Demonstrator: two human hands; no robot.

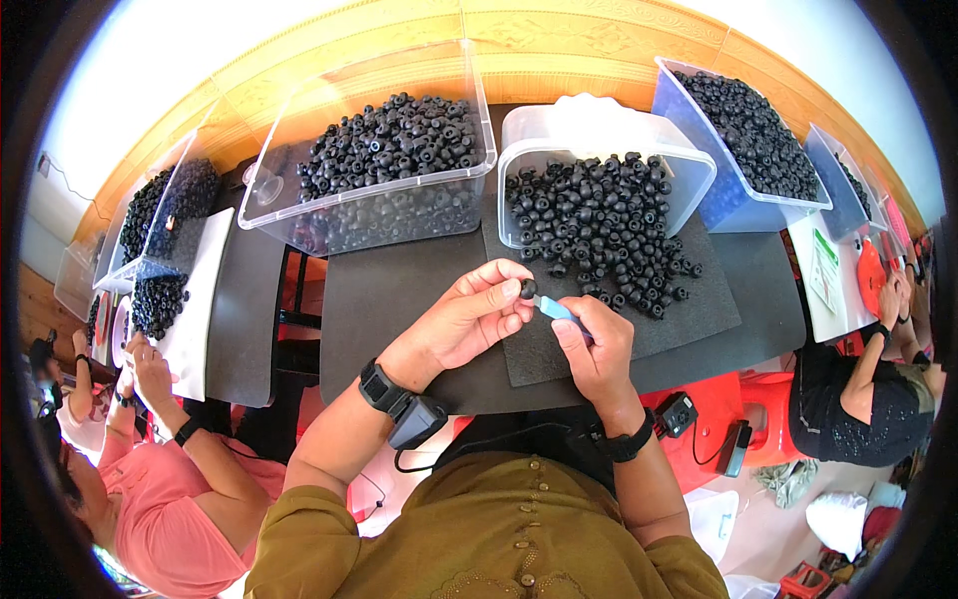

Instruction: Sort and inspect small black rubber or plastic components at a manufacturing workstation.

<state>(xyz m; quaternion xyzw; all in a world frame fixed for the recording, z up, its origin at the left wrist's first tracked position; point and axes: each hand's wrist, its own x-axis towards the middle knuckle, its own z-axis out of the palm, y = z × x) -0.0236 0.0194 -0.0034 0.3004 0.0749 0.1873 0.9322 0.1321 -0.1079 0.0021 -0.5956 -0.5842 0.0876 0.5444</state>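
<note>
My left hand [469, 317] pinches a small black round part [528, 289] between thumb and fingertips over a dark foam mat [689, 324]. My right hand [597, 349] grips a small tool with a light blue handle [555, 307], its tip touching that part. Just beyond my hands a heap of the same black round parts [599, 230] spills from a tipped clear tub [559, 130] onto the mat.
A clear bin of black parts [384, 150] stands at the back left, a blue bin of them [743, 130] at the back right. A person in pink [170, 499] works at my left, another in black [868, 399] at my right. The dark table [399, 290] holds it all.
</note>
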